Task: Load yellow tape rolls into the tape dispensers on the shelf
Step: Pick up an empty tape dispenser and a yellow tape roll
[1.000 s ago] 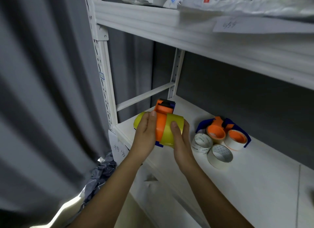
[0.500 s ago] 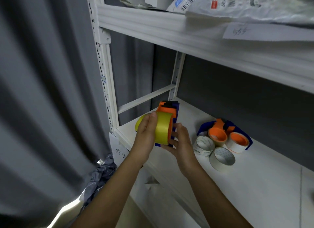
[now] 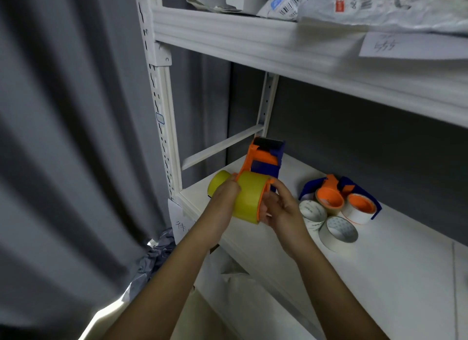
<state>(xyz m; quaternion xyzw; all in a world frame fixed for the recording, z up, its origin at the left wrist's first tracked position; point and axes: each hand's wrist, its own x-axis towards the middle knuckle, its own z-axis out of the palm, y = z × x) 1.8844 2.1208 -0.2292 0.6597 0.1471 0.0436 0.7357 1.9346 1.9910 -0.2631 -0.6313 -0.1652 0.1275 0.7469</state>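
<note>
Gripped from the left side by the left hand [image 3: 224,200], a yellow tape roll [image 3: 249,200] is held over the front edge of the shelf [image 3: 392,271], its axis lying roughly sideways. An orange and blue dispenser [image 3: 264,160] is steadied at the roll's right face by the loosely curled right hand [image 3: 281,208], whose fingers [image 3: 279,190] touch the orange rim. A second yellow roll [image 3: 217,186] sits just behind the left hand. Empty cores [image 3: 338,232] and another dispenser [image 3: 339,195] lie to the right.
</note>
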